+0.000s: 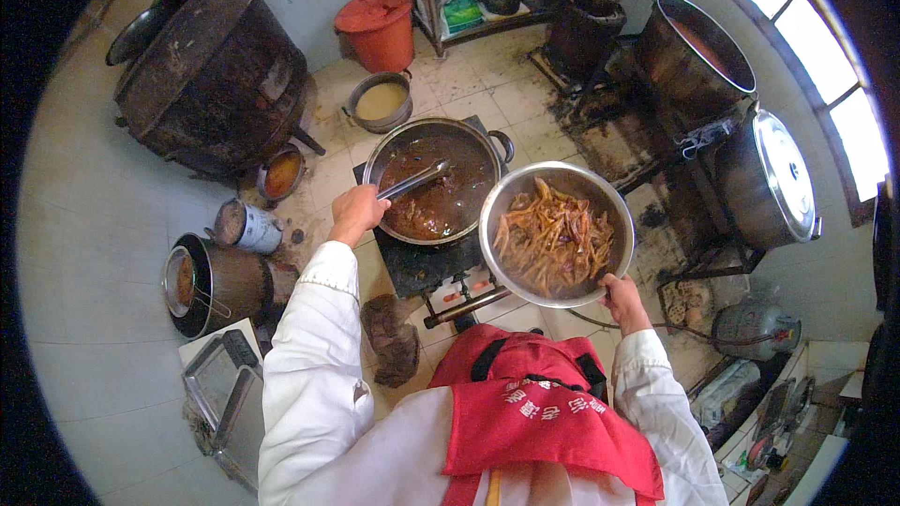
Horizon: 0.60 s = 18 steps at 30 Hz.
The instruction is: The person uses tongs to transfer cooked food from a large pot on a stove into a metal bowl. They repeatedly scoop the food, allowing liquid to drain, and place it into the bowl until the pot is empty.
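Note:
My left hand [357,213] is closed around the handle end of metal tongs [410,183]. Their tip points over a wide two-handled pot [368,154], which holds dark reddish-brown broth [464,179] with some solids near the front side. The pot sits on a black gas stove [411,270] low in front of me. My right hand [624,301] grips the near right rim of a round steel basin [628,225]. Inside the basin lies a heap of brown cooked chicken feet [552,242]. The basin is held beside the pot, to its right.
Behind the pot stand a small pot [351,107] of yellowish liquid and a red bucket [380,42]. A large dark drum [218,77] is at left. Tall pots [664,70] stand at right, one with a lid [787,172]. A hose runs to a gas cylinder [745,330].

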Available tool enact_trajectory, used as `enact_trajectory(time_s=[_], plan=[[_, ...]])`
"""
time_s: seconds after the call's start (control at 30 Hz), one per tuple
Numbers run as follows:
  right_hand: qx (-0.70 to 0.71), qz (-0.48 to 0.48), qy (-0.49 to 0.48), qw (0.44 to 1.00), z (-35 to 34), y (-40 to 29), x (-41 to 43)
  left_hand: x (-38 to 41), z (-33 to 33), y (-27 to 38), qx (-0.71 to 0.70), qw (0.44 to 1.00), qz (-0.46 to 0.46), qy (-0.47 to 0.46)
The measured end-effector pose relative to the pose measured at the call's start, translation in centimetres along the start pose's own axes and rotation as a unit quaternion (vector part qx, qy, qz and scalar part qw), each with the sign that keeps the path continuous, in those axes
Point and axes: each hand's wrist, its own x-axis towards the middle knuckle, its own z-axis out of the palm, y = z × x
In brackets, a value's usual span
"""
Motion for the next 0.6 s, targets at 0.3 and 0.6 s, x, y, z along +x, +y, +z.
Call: enact_trajectory(time_s=[0.3,0.6], plan=[[0.002,0.009,0.003,1.000,0.1,0.1,0.0,0.4,5.4,1.7,-0.032,0.999,-0.015,-0.028],[0.025,0.002,0.004,1.000,0.0,0.4,0.0,4.1,11.0,2.5,0.021,0.992,0.067,0.101]])
